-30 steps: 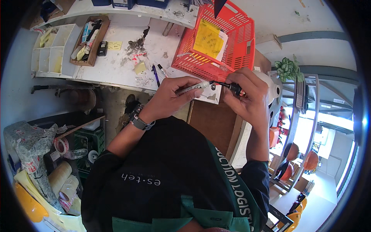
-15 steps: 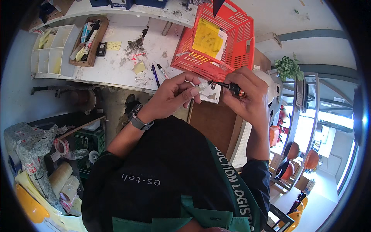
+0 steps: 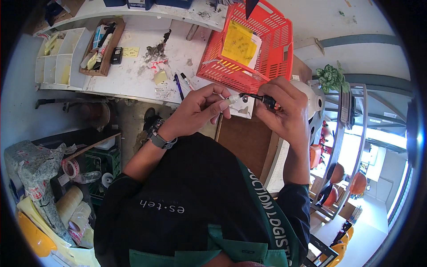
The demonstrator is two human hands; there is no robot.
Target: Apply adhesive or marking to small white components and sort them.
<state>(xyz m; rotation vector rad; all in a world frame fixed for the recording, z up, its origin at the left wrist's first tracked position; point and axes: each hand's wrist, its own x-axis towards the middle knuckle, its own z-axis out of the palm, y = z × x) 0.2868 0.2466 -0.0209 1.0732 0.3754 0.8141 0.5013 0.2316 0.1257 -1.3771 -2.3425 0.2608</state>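
My left hand (image 3: 199, 110) is closed, pinching a small whitish cylinder (image 3: 232, 99) between thumb and fingers. In my right hand (image 3: 288, 108) is a dark, thin-tipped tool (image 3: 267, 102) with a thicker black body; its exact kind is unclear. The tool's narrow tip points left and meets, or nearly meets, the cylinder's end. Both hands are over the near edge of the white worktop, just below the red plastic basket (image 3: 288, 50). A dark pen (image 3: 179, 86) and a white marker (image 3: 187, 81) lie on the worktop beyond my left hand.
Yellow papers (image 3: 239, 43) lie in the basket. A wooden box (image 3: 106, 66) of markers, a small black case (image 3: 117, 55) and a white divided organizer (image 3: 79, 67) stand at the back left. Tape rolls (image 3: 70, 202) sit lower left. A brown board (image 3: 244, 142) is below my hands.
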